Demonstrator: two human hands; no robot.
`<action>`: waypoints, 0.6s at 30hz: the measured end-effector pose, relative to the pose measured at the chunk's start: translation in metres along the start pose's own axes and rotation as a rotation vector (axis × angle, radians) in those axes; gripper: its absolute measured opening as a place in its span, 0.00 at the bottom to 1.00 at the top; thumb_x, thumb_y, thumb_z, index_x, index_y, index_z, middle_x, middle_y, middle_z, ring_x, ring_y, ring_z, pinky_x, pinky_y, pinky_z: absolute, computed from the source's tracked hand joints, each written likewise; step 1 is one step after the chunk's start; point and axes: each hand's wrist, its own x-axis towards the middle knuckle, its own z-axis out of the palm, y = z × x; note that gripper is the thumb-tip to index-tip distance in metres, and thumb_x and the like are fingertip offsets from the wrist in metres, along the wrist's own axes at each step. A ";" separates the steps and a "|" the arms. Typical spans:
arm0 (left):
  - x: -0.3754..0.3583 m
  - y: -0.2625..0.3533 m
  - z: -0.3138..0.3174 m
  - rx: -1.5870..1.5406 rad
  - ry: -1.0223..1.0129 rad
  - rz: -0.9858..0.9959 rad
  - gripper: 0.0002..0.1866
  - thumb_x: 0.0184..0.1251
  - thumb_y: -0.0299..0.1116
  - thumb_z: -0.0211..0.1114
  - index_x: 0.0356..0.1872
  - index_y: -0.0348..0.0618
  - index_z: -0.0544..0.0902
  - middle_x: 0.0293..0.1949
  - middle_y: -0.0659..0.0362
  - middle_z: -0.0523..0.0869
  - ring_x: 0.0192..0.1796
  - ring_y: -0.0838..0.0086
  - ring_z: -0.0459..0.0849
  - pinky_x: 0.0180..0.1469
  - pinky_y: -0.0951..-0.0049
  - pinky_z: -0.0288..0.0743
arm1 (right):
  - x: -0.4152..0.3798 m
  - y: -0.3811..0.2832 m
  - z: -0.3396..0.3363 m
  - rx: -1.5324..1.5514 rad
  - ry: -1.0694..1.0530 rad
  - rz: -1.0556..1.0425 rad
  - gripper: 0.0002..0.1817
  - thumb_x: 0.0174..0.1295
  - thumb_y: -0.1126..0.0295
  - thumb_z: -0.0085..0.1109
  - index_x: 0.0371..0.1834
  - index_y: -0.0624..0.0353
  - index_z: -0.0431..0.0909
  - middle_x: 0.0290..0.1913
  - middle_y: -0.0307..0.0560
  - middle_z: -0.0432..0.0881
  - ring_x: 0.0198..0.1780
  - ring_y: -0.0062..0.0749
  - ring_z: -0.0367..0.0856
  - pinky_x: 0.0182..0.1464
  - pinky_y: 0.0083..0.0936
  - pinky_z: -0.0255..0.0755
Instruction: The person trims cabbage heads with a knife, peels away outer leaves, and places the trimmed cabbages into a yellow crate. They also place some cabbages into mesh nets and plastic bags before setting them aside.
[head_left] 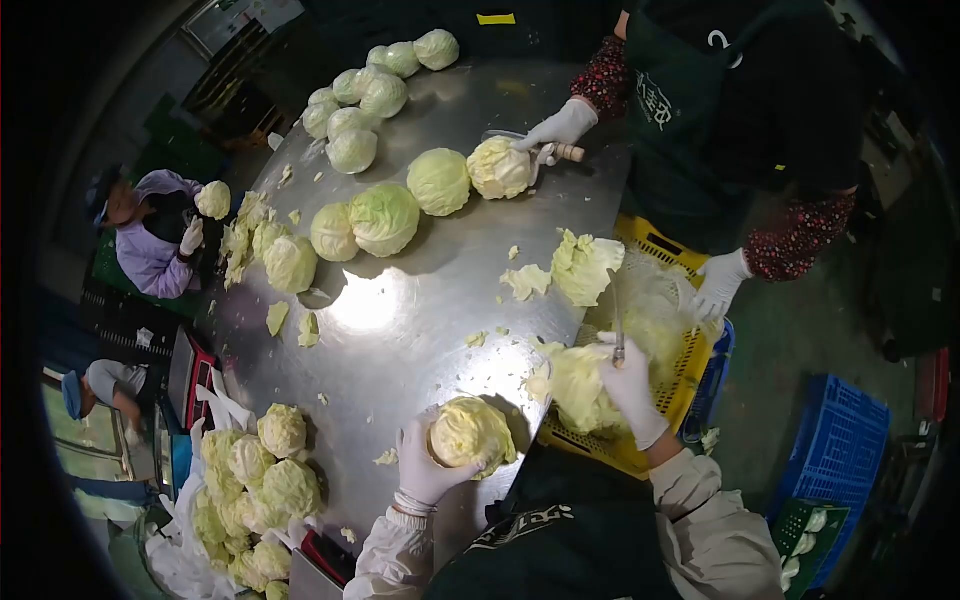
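Observation:
My left hand (424, 462), in a white glove, is wrapped round the side of a pale cabbage (470, 436) at the near edge of the metal table (430, 330). My right hand (632, 390), also gloved, grips a knife (618, 338), its thin blade pointing away from me. Beneath that hand, cabbage leaves (582, 392) lie in a yellow crate (690, 385). Loose outer leaves (586, 266) rest by the table's right edge. Several small leaf scraps (477, 339) are scattered on the metal.
Across the table, a co-worker's gloved hand (562, 126) is at a cabbage (500, 168) with a knife; the other hand (720, 284) is over the crate. Whole cabbages (384, 219) stand across the table. Trimmed cabbages (290, 490) are piled left. Blue crates (835, 440) stand right.

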 end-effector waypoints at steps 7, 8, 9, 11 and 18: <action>-0.030 0.011 -0.008 0.189 0.036 0.167 0.44 0.39 0.51 0.86 0.57 0.42 0.76 0.62 0.45 0.80 0.64 0.47 0.76 0.69 0.47 0.64 | -0.050 -0.087 0.039 -0.497 -0.463 -0.148 0.32 0.62 0.60 0.71 0.68 0.58 0.75 0.53 0.52 0.86 0.36 0.35 0.85 0.42 0.31 0.79; -0.039 0.007 -0.007 0.212 0.059 0.250 0.43 0.42 0.51 0.84 0.59 0.44 0.75 0.66 0.45 0.78 0.68 0.45 0.75 0.71 0.42 0.59 | -0.055 -0.085 0.053 -0.428 -0.560 -0.169 0.33 0.62 0.57 0.72 0.67 0.60 0.76 0.51 0.52 0.87 0.40 0.35 0.86 0.45 0.29 0.79; -0.049 0.002 -0.006 0.219 0.057 0.246 0.43 0.42 0.51 0.84 0.59 0.44 0.75 0.66 0.45 0.78 0.68 0.45 0.75 0.71 0.42 0.59 | -0.059 -0.085 0.062 -0.351 -0.706 -0.094 0.34 0.62 0.53 0.73 0.66 0.61 0.76 0.50 0.54 0.86 0.44 0.38 0.86 0.47 0.31 0.80; -0.069 -0.011 -0.004 0.357 0.020 0.349 0.41 0.46 0.52 0.83 0.59 0.43 0.75 0.70 0.42 0.74 0.72 0.39 0.70 0.73 0.41 0.59 | -0.065 -0.087 0.080 -0.380 -0.877 -0.294 0.35 0.60 0.49 0.74 0.63 0.62 0.76 0.52 0.56 0.84 0.53 0.43 0.85 0.52 0.33 0.79; -0.086 -0.011 0.020 0.081 0.070 0.266 0.52 0.36 0.44 0.91 0.62 0.44 0.64 0.73 0.31 0.60 0.74 0.36 0.66 0.74 0.43 0.63 | -0.056 -0.075 0.105 -0.312 -0.963 0.015 0.25 0.66 0.59 0.70 0.59 0.66 0.78 0.45 0.49 0.84 0.45 0.34 0.84 0.47 0.28 0.79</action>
